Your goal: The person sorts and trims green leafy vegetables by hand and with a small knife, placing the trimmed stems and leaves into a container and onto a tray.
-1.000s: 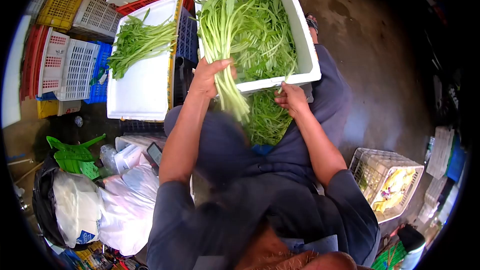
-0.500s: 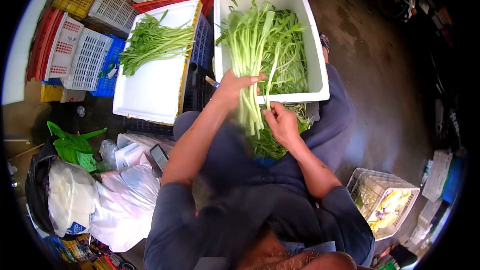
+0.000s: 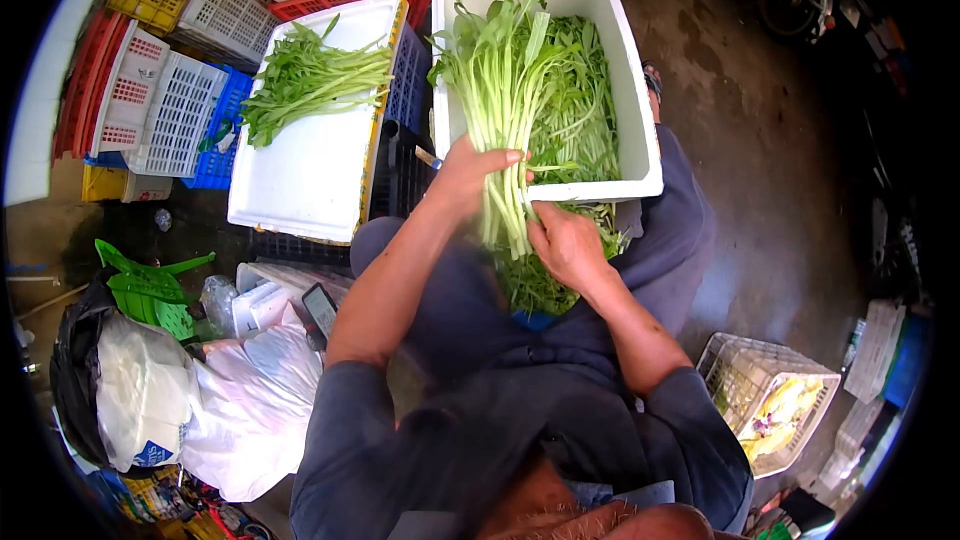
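My left hand (image 3: 475,175) is closed around a thick bunch of water spinach (image 3: 495,90), its leaves pointing away from me and its pale cut stems hanging toward my lap. My right hand (image 3: 570,245) is closed at the right side of those stems, just below my left hand; its fingertips are partly hidden. Beneath and behind the bunch stands a white foam box (image 3: 640,155) filled with more loose greens (image 3: 577,90). Other greens (image 3: 535,285) lie between my legs under the stems.
To the left, a pile of stalks (image 3: 320,80) lies on a white foam lid (image 3: 300,180). Stacked plastic crates (image 3: 175,115) stand beyond it. White plastic bags (image 3: 250,410) and a phone (image 3: 320,308) are at lower left. At lower right sits a crate with yellowish scraps (image 3: 785,415).
The single stalk in my right hand has moved left against the bunch in my left hand. My right hand has shifted slightly toward the bunch's stems.
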`<state>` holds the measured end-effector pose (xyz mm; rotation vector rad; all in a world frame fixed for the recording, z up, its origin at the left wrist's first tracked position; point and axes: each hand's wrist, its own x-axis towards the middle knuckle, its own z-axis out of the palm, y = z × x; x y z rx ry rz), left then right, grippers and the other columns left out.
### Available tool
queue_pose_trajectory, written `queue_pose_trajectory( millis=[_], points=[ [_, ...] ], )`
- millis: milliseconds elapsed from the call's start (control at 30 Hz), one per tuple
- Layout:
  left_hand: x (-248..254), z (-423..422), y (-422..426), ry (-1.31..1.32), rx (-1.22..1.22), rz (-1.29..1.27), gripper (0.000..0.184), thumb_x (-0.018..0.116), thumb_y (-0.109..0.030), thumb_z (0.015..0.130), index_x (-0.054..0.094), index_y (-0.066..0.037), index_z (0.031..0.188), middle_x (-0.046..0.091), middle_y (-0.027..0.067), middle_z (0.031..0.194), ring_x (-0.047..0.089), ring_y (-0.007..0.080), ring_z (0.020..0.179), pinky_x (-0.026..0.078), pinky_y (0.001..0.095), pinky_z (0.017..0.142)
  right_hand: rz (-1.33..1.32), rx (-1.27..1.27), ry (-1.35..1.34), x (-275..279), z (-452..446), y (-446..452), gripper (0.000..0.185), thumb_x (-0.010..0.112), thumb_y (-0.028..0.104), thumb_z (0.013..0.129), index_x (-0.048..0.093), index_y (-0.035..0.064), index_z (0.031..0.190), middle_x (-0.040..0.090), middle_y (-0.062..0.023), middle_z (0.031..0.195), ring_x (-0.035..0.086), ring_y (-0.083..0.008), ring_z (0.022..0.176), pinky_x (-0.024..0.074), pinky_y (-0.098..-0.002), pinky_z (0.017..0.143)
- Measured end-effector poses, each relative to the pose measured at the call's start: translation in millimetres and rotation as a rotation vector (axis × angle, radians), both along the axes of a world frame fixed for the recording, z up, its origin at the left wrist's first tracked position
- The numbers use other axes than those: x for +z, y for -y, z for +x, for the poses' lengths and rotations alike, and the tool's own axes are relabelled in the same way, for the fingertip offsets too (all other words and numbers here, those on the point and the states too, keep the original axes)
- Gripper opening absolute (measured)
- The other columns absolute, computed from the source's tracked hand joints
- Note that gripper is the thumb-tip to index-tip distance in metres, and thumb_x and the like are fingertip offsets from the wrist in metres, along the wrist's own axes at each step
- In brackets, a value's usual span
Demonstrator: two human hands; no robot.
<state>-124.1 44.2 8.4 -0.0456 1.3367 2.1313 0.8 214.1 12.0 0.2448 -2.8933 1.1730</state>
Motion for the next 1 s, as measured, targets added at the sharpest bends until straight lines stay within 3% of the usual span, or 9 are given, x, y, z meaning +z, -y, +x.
queue_pose_trajectory(
  millis=[200,300,333,467,600,800,900,933,1000],
  points=[
    [-3,-1,1,0.003,0.021,-0.01,0.042,0.076,-0.002,0.083,0.06,0.0,0.122,0.07,0.0131,0.098,0.071,0.0227,0.078,0.063,0.0356,0.067,-0.156,0.117,0.034,0,-2,-12,0.028,0.059,0.016,0.094,0.062,-0.0015,0.116,0.067,-0.0244,0.104,0.068,-0.0366,0.078,0.0533,-0.0475,0.07],
    [-1,0,2,-0.001,0.053,-0.004,0.042,0.075,-0.002,0.083,0.06,0.0,0.123,0.07,0.0126,0.099,0.071,0.0224,0.08,0.063,0.0346,0.067,-0.331,-0.162,0.129,4,-12,-22,0.039,0.062,0.021,0.093,0.06,-0.0021,0.125,0.064,-0.0217,0.118,0.067,-0.0286,0.081,0.0536,-0.0397,0.073],
    [1,0,2,0.002,0.055,0.001,0.042,0.075,-0.002,0.083,0.06,0.0,0.123,0.07,0.0126,0.099,0.071,0.0224,0.081,0.062,0.0345,0.066,-0.457,-0.158,-0.065,6,-19,-20,0.048,0.066,0.026,0.093,0.059,-0.0031,0.13,0.062,-0.0186,0.124,0.064,-0.0235,0.08,0.0522,-0.0345,0.073],
    [-10,0,1,-0.038,0.079,0.023,0.041,0.073,-0.002,0.084,0.06,0.0,0.124,0.071,0.0129,0.102,0.071,0.0221,0.08,0.062,0.0355,0.065,-0.73,-0.056,0.141,-12,-40,-6,0.045,0.064,0.03,0.096,0.061,0.0,0.13,0.066,-0.0227,0.122,0.068,-0.0294,0.083,0.0534,-0.0372,0.073],
    [-6,-3,11,0.042,0.104,0.035,0.04,0.073,-0.003,0.084,0.061,0.0,0.122,0.071,0.0126,0.1,0.071,0.0223,0.078,0.061,0.0365,0.065,-0.386,-0.017,0.01,-17,-25,-3,0.026,0.061,0.021,0.099,0.067,0.0028,0.116,0.068,-0.0242,0.089,0.067,-0.0413,0.082,0.0528,-0.0435,0.072],
    [-11,-2,7,0.041,0.067,0.075,0.038,0.075,-0.004,0.083,0.061,-0.001,0.118,0.069,0.011,0.093,0.069,0.021,0.073,0.061,0.0363,0.065,-0.113,0.171,-0.02,-46,18,-14,0.014,0.061,0.013,0.095,0.068,0.0036,0.102,0.065,-0.0195,0.082,0.065,-0.0427,0.078,0.0507,-0.05,0.068],
    [-5,-2,5,0.041,0.107,0.083,0.038,0.075,-0.003,0.083,0.06,-0.001,0.118,0.068,0.0109,0.093,0.068,0.0209,0.07,0.061,0.0362,0.064,0.031,0.313,0.132,-60,38,-20,0.019,0.061,0.013,0.094,0.068,0.0045,0.109,0.067,-0.0204,0.092,0.066,-0.0418,0.084,0.0525,-0.0512,0.073],
    [-5,-3,7,0.038,0.085,0.116,0.037,0.074,-0.003,0.084,0.06,-0.001,0.118,0.068,0.011,0.095,0.068,0.0212,0.071,0.061,0.0355,0.064,0.107,0.331,0.314,-49,40,-25,0.031,0.063,0.016,0.093,0.065,0.0026,0.121,0.067,-0.0234,0.11,0.066,-0.0433,0.097,0.0536,-0.0503,0.084],
    [-8,-5,11,0.04,0.041,0.153,0.037,0.074,-0.004,0.084,0.06,-0.001,0.119,0.069,0.0114,0.095,0.068,0.0213,0.072,0.061,0.0353,0.064,-0.012,0.224,0.191,-52,32,-37,0.039,0.064,0.017,0.093,0.061,0.0008,0.129,0.064,-0.0254,0.119,0.065,-0.0441,0.105,0.0522,-0.049,0.091]
  ],
)
